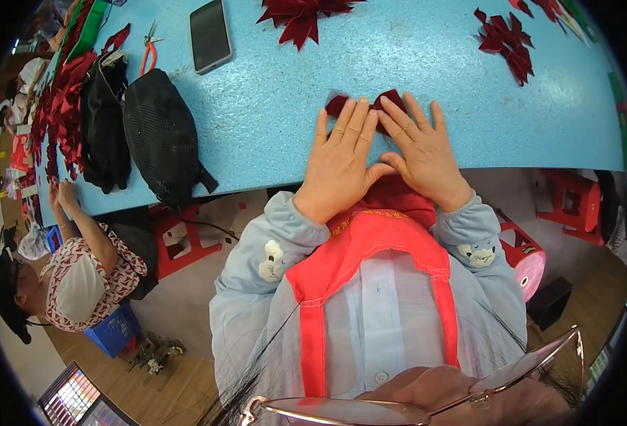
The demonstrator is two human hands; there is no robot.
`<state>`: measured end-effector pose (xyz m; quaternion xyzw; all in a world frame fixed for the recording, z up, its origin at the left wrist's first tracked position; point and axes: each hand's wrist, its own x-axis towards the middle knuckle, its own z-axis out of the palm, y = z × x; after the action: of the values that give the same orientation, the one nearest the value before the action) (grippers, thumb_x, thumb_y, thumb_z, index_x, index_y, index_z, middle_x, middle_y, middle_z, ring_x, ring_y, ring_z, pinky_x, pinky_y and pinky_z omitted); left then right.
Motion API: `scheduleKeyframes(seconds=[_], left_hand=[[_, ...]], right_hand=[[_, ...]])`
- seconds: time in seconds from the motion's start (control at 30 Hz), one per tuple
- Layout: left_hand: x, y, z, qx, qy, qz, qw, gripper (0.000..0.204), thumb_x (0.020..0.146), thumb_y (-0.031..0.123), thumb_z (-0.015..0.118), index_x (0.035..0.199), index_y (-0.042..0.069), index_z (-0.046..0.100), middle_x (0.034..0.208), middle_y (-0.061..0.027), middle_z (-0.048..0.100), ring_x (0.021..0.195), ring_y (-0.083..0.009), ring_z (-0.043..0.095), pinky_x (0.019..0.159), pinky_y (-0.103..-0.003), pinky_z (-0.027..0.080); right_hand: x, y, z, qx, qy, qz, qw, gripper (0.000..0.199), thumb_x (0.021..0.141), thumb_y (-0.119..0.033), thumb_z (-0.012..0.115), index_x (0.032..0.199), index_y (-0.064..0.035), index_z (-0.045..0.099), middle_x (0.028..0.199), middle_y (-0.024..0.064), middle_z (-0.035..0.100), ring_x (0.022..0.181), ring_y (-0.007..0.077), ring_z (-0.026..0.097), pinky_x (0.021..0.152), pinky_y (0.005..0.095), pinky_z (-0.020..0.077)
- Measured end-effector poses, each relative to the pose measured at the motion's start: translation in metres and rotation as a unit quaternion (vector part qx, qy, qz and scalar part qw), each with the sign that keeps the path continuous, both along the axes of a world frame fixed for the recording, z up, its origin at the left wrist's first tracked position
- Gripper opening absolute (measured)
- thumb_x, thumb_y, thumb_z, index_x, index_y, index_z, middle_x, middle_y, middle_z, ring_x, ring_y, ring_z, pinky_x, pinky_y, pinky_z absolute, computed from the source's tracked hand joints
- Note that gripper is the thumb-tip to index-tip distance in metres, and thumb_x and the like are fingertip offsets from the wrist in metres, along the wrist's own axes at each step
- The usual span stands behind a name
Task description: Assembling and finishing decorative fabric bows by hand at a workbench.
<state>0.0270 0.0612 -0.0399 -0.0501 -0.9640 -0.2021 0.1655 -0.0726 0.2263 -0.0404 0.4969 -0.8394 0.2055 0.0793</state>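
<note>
A dark red velvet ribbon bow (391,98) lies near the table's front edge, mostly covered by my fingers. My left hand (338,160) rests over its left part, palm down, with fingers stretched out. Over the right part lies my right hand (425,145), also flat with its fingers spread. Both thumbs point inward and meet or nearly meet at the table edge. What lies under the fingertips is hidden.
On the blue table (271,128) are a phone (210,35), orange-handled pliers (149,57), black mesh bags (161,131) and finished-looking red bows (508,42). Red ribbon pieces (65,113) heap at the left, near a co-worker (79,284). Red stools (572,202) stand below.
</note>
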Motion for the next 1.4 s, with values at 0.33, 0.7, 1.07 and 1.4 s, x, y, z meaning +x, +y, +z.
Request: scheduleKeyframes(seconds=[0.33, 0.7, 1.07, 1.4], left_hand=[[0.001, -0.016, -0.015, 0.011, 0.042, -0.005, 0.999, 0.047, 0.081, 0.018, 0.065, 0.124, 0.004, 0.052, 0.134, -0.0151, 0.046, 0.128, -0.0320, 0.040, 0.105, -0.054, 0.027], [-0.022, -0.048, 0.010, 0.081, 0.103, 0.012, 0.991, 0.020, 0.078, 0.007, 0.065, 0.098, 0.009, 0.064, 0.101, -0.0070, 0.062, 0.101, -0.0293, 0.055, 0.090, -0.044, 0.040], [-0.049, -0.037, -0.015, 0.030, 0.015, -0.115, 0.993, 0.013, 0.077, 0.014, 0.067, 0.089, 0.010, 0.061, 0.104, -0.0024, 0.061, 0.104, -0.0224, 0.055, 0.103, -0.056, 0.029], [-0.050, -0.039, -0.022, 0.049, 0.041, -0.118, 0.991, 0.014, 0.073, 0.011, 0.070, 0.085, 0.010, 0.061, 0.101, -0.0022, 0.060, 0.102, -0.0216, 0.056, 0.101, -0.055, 0.032]], right_hand=[[-0.028, 0.030, -0.025, -0.147, -0.164, -0.125, 0.967, 0.036, 0.085, -0.012, 0.061, 0.121, -0.0076, 0.055, 0.110, 0.0097, 0.062, 0.103, 0.0264, 0.058, 0.087, 0.0360, 0.0449], [-0.046, -0.017, -0.009, -0.099, -0.154, -0.055, 0.982, 0.021, 0.081, -0.011, 0.064, 0.101, -0.0067, 0.061, 0.087, 0.0084, 0.060, 0.084, 0.0258, 0.056, 0.074, 0.0348, 0.0455], [-0.050, -0.018, -0.025, -0.090, -0.130, -0.019, 0.987, 0.009, 0.079, -0.010, 0.064, 0.087, -0.0094, 0.059, 0.082, 0.0028, 0.058, 0.083, 0.0240, 0.053, 0.075, 0.0351, 0.0393], [-0.056, -0.011, -0.015, -0.106, -0.200, 0.049, 0.973, 0.010, 0.077, -0.010, 0.067, 0.086, -0.0128, 0.062, 0.080, -0.0004, 0.058, 0.081, 0.0209, 0.053, 0.077, 0.0337, 0.0363]])
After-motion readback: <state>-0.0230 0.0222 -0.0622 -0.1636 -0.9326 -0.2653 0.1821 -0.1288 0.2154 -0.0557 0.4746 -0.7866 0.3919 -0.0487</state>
